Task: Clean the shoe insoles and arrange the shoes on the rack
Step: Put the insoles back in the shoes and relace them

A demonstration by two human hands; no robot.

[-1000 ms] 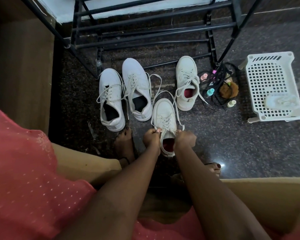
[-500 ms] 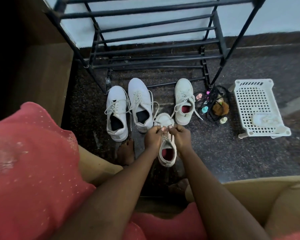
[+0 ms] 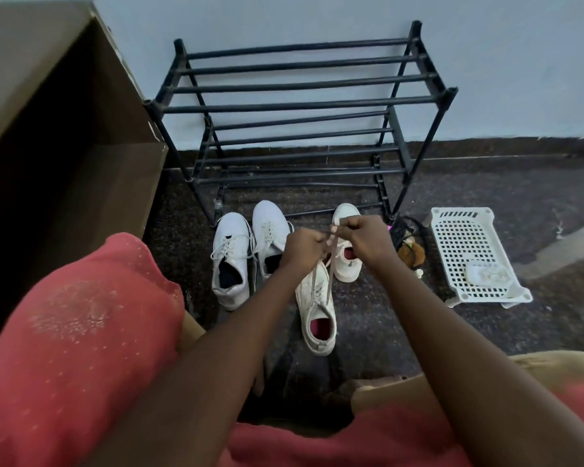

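A white sneaker with a red insole [image 3: 317, 311] stands on the dark floor in front of me. Its laces [image 3: 329, 264] run up taut to my two hands. My left hand [image 3: 302, 249] and my right hand [image 3: 364, 237] pinch the lace ends together above the shoe's toe. Its mate [image 3: 346, 261], also red inside, sits just behind and is partly hidden by my right hand. Two more white sneakers with dark insides [image 3: 231, 256] [image 3: 270, 234] stand side by side to the left. The black metal shoe rack [image 3: 300, 106] stands bare against the wall.
A white perforated plastic basket [image 3: 466, 251] lies on the floor to the right with a pale cloth [image 3: 488, 274] on it. Small bottles and a brown object [image 3: 410, 252] sit in a dark wire holder beside the rack's right leg. A brown cabinet [image 3: 64, 136] stands at the left.
Both hands have risen from the shoe's tongue, pulling the laces up taut. The view has tilted upward, so the whole rack and the wall show.
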